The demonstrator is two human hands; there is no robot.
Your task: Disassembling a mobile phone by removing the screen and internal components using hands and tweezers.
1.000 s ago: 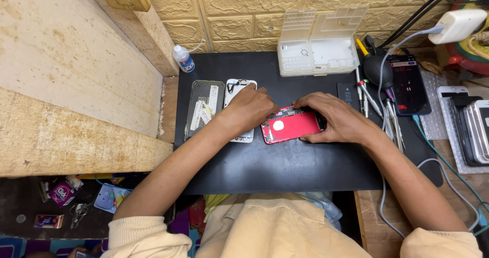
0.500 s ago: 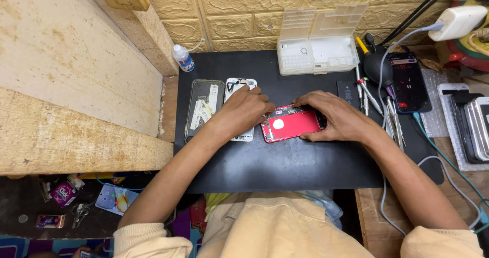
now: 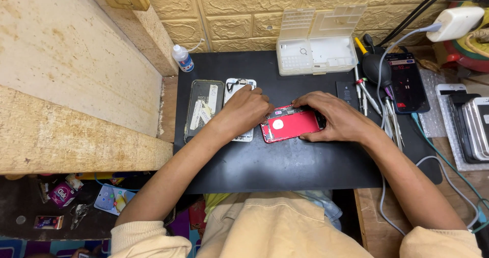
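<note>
A red phone body lies open side up on the black work mat. My left hand rests on its left end, fingers curled over the edge, and partly covers a white phone panel beneath it. My right hand presses on the phone's top right corner, fingertips on its upper edge. Whether a small tool sits between my fingers is hidden.
A dark phone panel with tape strips lies left of the white one. A clear parts box stands open at the back, a small dropper bottle at the back left. Tweezers and screwdrivers, a lit phone and stacked phones sit right.
Both hands stay on the red phone; the left hand has shifted slightly toward its left end. The phone has not visibly moved.
</note>
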